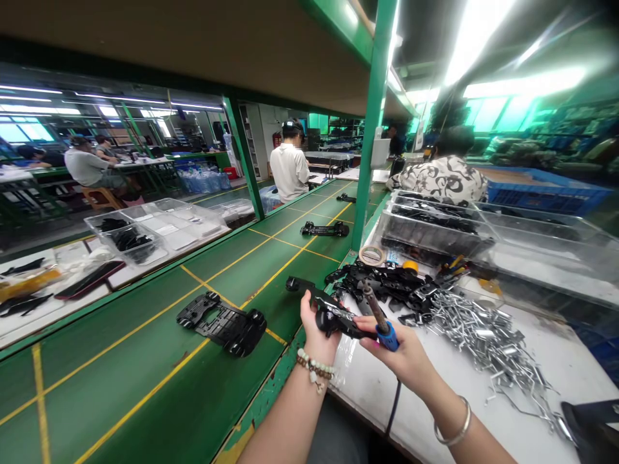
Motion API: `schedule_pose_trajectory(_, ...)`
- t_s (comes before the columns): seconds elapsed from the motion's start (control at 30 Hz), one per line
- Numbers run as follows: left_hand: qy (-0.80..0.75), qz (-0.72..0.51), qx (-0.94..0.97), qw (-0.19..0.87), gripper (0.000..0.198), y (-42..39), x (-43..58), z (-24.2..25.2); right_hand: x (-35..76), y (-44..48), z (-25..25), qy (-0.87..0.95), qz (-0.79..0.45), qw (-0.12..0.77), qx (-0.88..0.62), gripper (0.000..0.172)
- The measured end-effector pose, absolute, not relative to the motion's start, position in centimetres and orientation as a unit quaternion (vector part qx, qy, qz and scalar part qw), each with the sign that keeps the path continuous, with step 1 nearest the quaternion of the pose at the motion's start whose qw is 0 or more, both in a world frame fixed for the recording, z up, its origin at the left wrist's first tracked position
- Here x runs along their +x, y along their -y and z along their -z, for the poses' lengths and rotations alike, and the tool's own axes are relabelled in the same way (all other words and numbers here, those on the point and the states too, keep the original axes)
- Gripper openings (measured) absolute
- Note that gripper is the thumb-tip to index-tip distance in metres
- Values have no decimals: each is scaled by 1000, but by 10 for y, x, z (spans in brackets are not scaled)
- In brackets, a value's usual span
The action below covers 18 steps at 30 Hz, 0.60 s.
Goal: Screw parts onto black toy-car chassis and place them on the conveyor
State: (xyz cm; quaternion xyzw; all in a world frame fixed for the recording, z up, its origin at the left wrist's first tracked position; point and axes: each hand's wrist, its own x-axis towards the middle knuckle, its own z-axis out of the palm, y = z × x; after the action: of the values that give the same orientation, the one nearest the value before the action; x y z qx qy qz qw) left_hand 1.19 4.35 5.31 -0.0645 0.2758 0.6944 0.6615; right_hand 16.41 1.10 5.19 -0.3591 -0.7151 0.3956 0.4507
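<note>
Black bracket (329, 308), its end behind right hand (389, 354)

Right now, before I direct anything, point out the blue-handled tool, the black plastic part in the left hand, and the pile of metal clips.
Blue-handled tool (388, 336), head view, point on its blue handle.
Black plastic part (338, 316), head view, point on its middle, beside the left thumb.
Metal clips (488, 341), head view, point on the middle of the pile.

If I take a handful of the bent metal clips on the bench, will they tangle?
Probably yes: the clips lie in a loose heap with hooked ends crossing, so they may snag on each other. Each one looks thin, so it is likely light and perhaps easy to bend.
</note>
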Motion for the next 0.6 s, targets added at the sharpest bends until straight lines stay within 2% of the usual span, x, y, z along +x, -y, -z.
schedule_pose_trajectory(0.1, -278, -705, -68, 649, 32, -44, 14, -56, 162, -13, -49, 708, -399, 454, -366, 28)
schedule_pose_trajectory(0.33, -313, -694, -26, 648, 33, -43, 31, -56, 169, -11, -56, 621, -418, 502, -434, 19)
schedule_pose_trajectory(0.43, -408, -636, 128, 643, 35, -24, 19, -54, 195, -13, -66, 553, -441, 515, -485, 27)
schedule_pose_trajectory(0.5, -454, -566, 261, 636, 36, -3, 0, -61, 216, -16, -71, 504, -463, 517, -514, 32)
schedule_pose_trajectory(0.53, -469, -493, 383, 624, 34, 7, -12, -69, 226, -18, -73, 485, -479, 514, -521, 33)
schedule_pose_trajectory(0.6, -482, -399, 569, 534, 23, 22, -34, -92, 240, -20, -76, 462, -519, 495, -522, 33)
